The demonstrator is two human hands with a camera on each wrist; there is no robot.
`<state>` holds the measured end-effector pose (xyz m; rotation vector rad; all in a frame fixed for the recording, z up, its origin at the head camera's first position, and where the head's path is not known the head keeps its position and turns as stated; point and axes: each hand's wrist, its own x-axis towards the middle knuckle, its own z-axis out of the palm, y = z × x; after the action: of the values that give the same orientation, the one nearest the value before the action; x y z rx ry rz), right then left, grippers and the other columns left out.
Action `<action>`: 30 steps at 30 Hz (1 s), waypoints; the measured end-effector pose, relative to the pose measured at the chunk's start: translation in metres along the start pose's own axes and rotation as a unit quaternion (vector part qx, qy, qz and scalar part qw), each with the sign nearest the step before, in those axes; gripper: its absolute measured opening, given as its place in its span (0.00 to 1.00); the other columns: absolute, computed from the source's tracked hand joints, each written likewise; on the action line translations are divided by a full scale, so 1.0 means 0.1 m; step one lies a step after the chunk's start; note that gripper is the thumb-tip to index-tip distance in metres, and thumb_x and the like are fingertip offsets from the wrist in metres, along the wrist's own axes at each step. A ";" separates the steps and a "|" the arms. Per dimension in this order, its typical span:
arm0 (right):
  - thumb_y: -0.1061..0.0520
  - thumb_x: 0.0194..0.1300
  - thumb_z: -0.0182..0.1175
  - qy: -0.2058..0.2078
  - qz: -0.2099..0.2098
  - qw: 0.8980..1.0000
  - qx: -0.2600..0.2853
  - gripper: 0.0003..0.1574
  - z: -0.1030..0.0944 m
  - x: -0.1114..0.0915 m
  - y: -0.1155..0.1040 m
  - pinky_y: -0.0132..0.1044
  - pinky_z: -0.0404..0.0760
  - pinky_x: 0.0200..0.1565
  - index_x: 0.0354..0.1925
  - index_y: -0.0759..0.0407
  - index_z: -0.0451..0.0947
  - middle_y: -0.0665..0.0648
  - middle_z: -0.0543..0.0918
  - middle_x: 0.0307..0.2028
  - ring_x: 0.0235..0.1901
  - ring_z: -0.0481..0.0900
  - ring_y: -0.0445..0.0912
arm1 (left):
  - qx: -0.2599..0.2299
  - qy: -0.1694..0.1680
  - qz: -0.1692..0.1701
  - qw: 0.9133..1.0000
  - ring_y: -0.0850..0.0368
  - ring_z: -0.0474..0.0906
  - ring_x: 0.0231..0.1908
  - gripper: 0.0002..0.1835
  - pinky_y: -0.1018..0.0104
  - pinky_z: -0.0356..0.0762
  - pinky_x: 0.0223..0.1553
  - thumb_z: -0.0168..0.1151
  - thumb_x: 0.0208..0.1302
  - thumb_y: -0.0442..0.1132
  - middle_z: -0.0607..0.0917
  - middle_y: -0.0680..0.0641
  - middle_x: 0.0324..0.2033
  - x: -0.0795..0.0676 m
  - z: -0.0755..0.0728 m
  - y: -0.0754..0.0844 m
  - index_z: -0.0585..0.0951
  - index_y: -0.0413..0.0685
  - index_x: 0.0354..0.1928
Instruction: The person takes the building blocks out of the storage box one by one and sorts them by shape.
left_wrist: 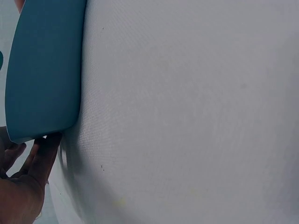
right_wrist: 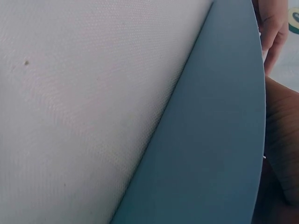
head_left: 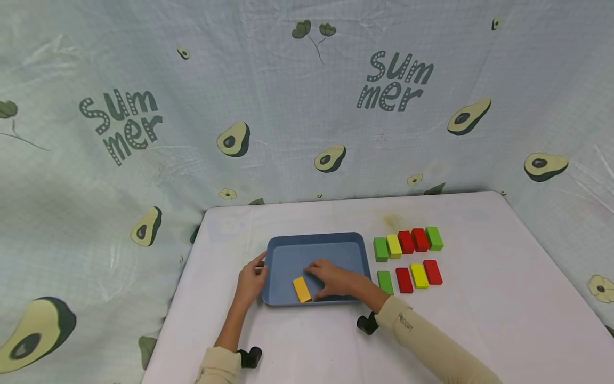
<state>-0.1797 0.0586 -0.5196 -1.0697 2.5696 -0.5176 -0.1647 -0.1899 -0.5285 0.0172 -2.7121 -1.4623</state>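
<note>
A blue-grey tray [head_left: 317, 239] lies on the white-covered table, with one orange-yellow block [head_left: 302, 289] near the front of its floor. Over the tray is my right hand [head_left: 333, 278], thumb and fingers spread apart just to the right of that block, nothing seen between them. At the tray's left side, my left hand [head_left: 250, 280] touches the outer wall with extended fingers. The left wrist view has these fingers [left_wrist: 44, 156] against the tray's end wall. In the right wrist view, the tray's front wall [right_wrist: 205, 126] covers most of the right hand's fingers.
Right of the tray stand two rows of blocks: the back row has green [head_left: 381, 249], yellow [head_left: 394, 246] and red [head_left: 420, 240] ones, the front row green [head_left: 385, 282], red [head_left: 404, 280] and yellow [head_left: 419, 276] ones. A printed cloth [head_left: 283, 80] hangs behind the table.
</note>
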 end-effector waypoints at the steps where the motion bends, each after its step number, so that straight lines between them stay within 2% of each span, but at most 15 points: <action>1: 0.42 0.52 0.69 0.002 -0.003 1.000 -0.002 0.47 0.00 0.00 0.00 0.39 0.68 0.55 0.65 0.59 0.65 0.55 0.69 0.58 0.57 0.65 0.48 | 0.000 0.001 -0.001 1.000 0.42 0.79 0.43 0.23 0.54 0.77 0.39 0.53 0.65 0.29 0.79 0.35 0.44 0.00 0.00 0.00 0.71 0.37 0.63; 15: 0.42 0.53 0.69 0.025 -0.036 0.997 -0.062 0.40 0.02 0.02 -0.07 0.34 0.70 0.51 0.61 0.54 0.72 0.53 0.71 0.53 0.51 0.67 0.46 | 0.004 0.003 -0.012 1.000 0.43 0.79 0.43 0.23 0.54 0.77 0.40 0.53 0.65 0.29 0.79 0.35 0.45 -0.02 -0.01 0.03 0.71 0.37 0.63; 23: 0.40 0.53 0.68 0.040 -0.039 0.994 -0.090 0.40 0.08 0.04 -0.06 0.35 0.70 0.52 0.60 0.54 0.71 0.53 0.71 0.53 0.52 0.68 0.46 | 0.009 0.005 -0.009 1.000 0.43 0.79 0.42 0.23 0.55 0.77 0.39 0.53 0.65 0.29 0.79 0.36 0.44 -0.02 0.00 0.02 0.71 0.38 0.63; 26: 0.40 0.54 0.68 0.043 -0.035 0.995 -0.086 0.39 0.08 0.03 -0.07 0.35 0.70 0.53 0.60 0.55 0.72 0.53 0.72 0.53 0.52 0.68 0.46 | 0.010 0.005 -0.008 1.000 0.43 0.79 0.42 0.23 0.55 0.77 0.39 0.53 0.65 0.29 0.79 0.36 0.44 -0.02 0.00 0.02 0.71 0.38 0.63; 30: 0.43 0.53 0.69 0.040 -0.021 0.998 -0.038 0.38 0.06 0.01 -0.06 0.35 0.70 0.53 0.58 0.58 0.71 0.54 0.71 0.53 0.52 0.69 0.46 | 0.008 0.005 -0.008 1.000 0.43 0.79 0.43 0.23 0.55 0.77 0.39 0.53 0.65 0.29 0.79 0.35 0.44 -0.02 0.00 0.01 0.71 0.38 0.63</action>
<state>-0.1743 0.0523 -0.5221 -1.1540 2.6608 -0.4865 -0.1623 -0.1890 -0.5279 0.0473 -2.7216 -1.4394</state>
